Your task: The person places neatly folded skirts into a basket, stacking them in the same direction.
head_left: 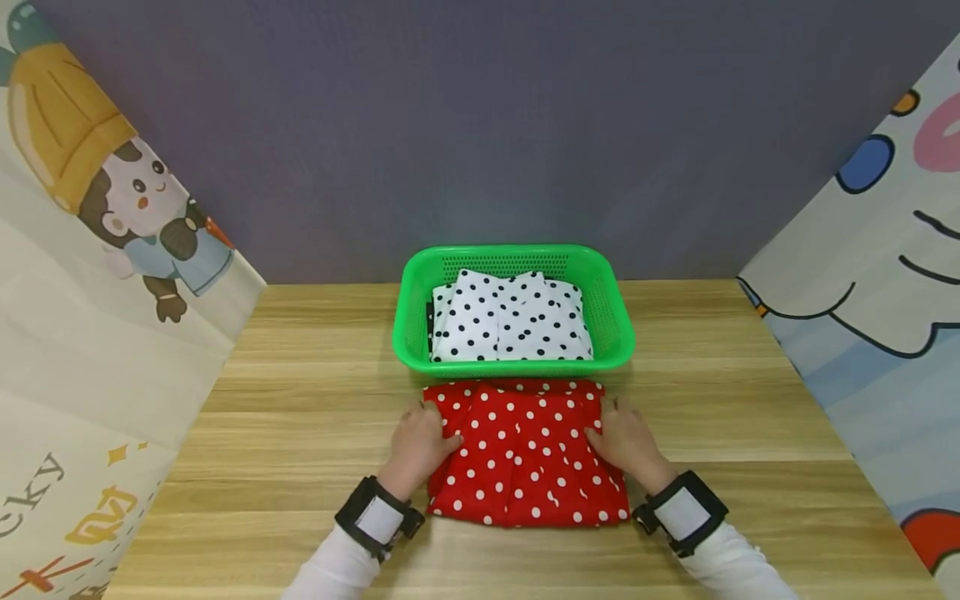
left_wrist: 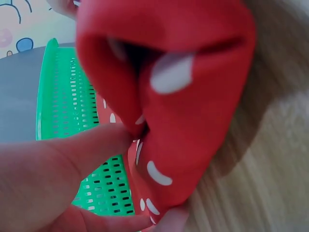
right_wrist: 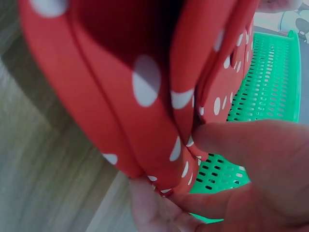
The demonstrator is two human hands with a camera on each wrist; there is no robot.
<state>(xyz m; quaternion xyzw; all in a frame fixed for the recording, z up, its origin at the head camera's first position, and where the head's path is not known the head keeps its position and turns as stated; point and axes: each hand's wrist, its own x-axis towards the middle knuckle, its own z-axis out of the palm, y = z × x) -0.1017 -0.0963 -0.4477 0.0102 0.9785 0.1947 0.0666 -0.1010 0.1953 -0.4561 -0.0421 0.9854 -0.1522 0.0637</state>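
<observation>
A folded red cloth garment with white dots [head_left: 525, 467] lies in front of the basket in the head view. My left hand [head_left: 422, 446] grips its left side, thumb on top and fingers around the edge. On the opposite side my right hand [head_left: 628, 440] holds it the same way. Both wrist views show the red fabric [left_wrist: 193, 121] bunched in soft layers, pinched between thumb and fingers [right_wrist: 231, 140]. Just beyond it stands a green perforated basket [head_left: 408, 333], with a folded white garment with black dots [head_left: 517, 321] inside.
The wooden table [head_left: 300, 400] extends to both sides of the cloth. A dark grey panel [head_left: 480, 133] rises behind the basket. Printed cartoon sheets [head_left: 97, 333] flank the table at left and right. A dark edge of fabric [head_left: 430, 321] shows beside the white garment.
</observation>
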